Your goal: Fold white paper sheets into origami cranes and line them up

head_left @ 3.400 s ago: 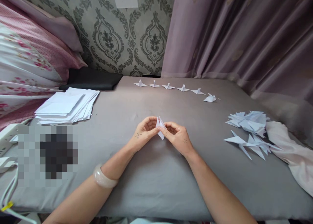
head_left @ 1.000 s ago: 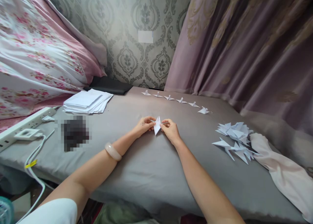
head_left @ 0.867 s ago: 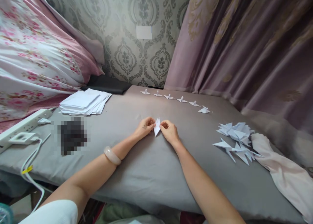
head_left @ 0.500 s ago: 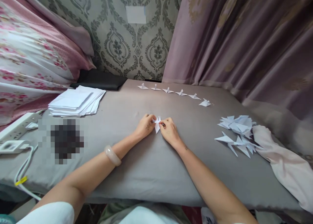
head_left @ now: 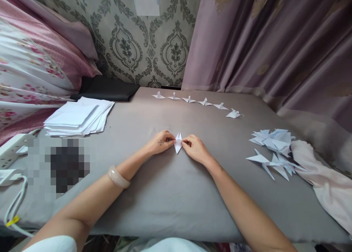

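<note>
Between my two hands is a small piece of folded white paper (head_left: 178, 143), diamond-shaped with a slit at its far tip and a point towards me. My left hand (head_left: 162, 141) pinches its left edge between thumb and fingers. On the other side my right hand (head_left: 195, 148) pinches the right edge in the same way. The fingertips hide both side corners of the paper. A row of folded paper cranes (head_left: 188, 99) stands farther back on the grey cloth.
At the right lies a heap of pointed folded papers (head_left: 272, 141) beside a pale cloth (head_left: 324, 175). A stack of white paper sheets (head_left: 79, 116) sits at the left, in front of a black flat item (head_left: 106, 89). A power strip (head_left: 13, 147) with white cables is at the left edge.
My hands have moved slightly apart, and the folded paper between them shows a wider, more spread middle. The view has shifted a little.
</note>
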